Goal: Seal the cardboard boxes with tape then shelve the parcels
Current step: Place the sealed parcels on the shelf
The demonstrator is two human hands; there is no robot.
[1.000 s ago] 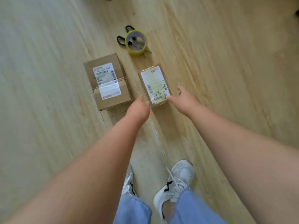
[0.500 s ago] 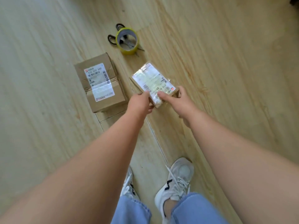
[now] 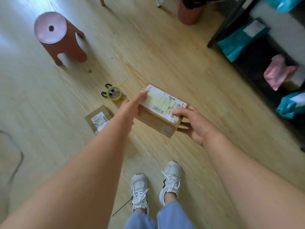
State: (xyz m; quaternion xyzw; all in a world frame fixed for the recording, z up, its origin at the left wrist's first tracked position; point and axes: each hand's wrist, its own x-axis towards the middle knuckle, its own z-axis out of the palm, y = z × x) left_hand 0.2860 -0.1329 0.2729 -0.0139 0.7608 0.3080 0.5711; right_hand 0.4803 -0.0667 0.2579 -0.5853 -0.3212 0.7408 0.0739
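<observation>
Spanning the whole view, a wood floor (image 3: 165,52) carries a brown stool (image 3: 57,38) at far left. Above it, a labelled cardboard box (image 3: 158,116) is held in the air — left hand (image 3: 132,106) flat against its far end, right hand (image 3: 193,124) clasped round the near corner. A second box (image 3: 97,119) lies below, then the tape roll (image 3: 114,95) atop scissors (image 3: 105,90).

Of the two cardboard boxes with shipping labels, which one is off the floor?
The larger cardboard box, held between the left hand and right hand. The smaller box lies on the floor near the tape roll.
</observation>
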